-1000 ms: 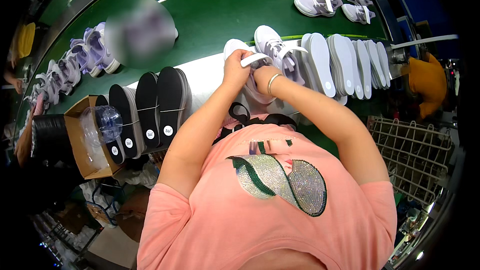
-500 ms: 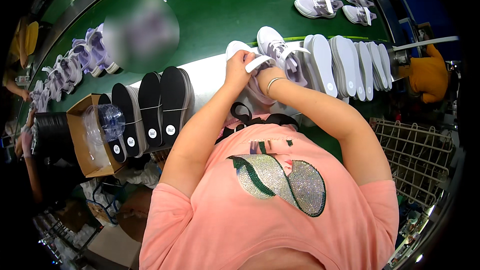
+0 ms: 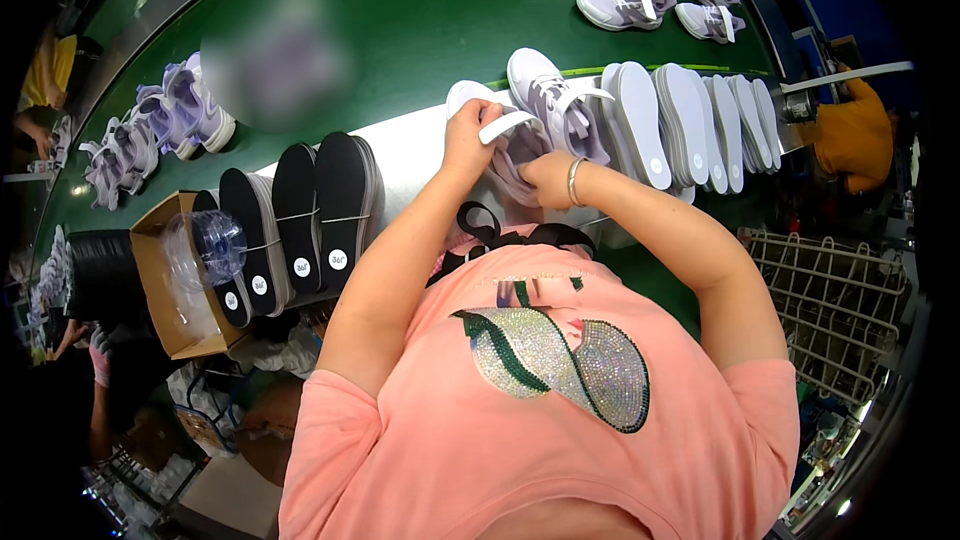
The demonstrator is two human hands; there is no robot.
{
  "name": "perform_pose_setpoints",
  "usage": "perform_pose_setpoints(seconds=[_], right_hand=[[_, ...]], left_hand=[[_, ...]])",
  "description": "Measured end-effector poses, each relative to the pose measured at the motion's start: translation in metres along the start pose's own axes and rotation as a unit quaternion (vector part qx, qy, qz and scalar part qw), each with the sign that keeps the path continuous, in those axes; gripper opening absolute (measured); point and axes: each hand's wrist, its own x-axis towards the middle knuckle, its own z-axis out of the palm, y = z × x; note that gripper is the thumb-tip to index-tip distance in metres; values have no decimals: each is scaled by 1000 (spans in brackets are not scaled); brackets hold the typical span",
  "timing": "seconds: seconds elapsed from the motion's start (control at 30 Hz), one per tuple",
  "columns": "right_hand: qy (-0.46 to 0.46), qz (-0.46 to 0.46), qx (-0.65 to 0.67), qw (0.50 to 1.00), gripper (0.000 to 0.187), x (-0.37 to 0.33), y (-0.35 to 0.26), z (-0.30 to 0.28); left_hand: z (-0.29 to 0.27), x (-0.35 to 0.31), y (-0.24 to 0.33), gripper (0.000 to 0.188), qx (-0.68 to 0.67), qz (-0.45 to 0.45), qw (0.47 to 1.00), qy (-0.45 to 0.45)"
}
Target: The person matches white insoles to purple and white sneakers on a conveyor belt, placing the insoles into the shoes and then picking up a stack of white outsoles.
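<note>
A pale lilac-and-white sneaker [image 3: 517,152] is held low over the near edge of the work surface, toe pointing away from me. My left hand [image 3: 467,138] is closed around its front part, by the white strap [image 3: 510,126]. At the heel end, my right hand [image 3: 550,181] has its fingers curled on the collar; the fingertips are partly hidden inside the opening. Just to the right lies the matching sneaker [image 3: 545,80], its strap loose and its opening toward me.
White insoles [image 3: 641,125] stand in a row at the right, bundled black insoles [image 3: 345,202] at the left beside a cardboard box [image 3: 160,285]. More sneakers [image 3: 625,8] sit on the green belt [image 3: 430,10]. A wire rack [image 3: 825,315] and a co-worker [image 3: 855,145] are at right.
My right hand has drawn back out of the sneaker to its heel collar. My left hand keeps its hold. The sneakers on the green belt have shifted slightly to the left.
</note>
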Motion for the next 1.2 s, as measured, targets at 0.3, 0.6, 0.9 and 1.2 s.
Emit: perform_pose_setpoints(seconds=[0.3,0.6,0.9,1.2], right_hand=[[175,23,572,801,21,25,24,12],[254,-77,599,755,20,-18,17,16],[354,-213,393,821,13,-47,-14,18],[482,-1,50,875,29,-62,72,44]], left_hand=[[2,5,-2,26,60,19,998,8],[-29,-9,17,41,110,147,980,74],[-39,-75,91,24,60,95,990,-86],[-230,-122,106,15,300,121,766,555]])
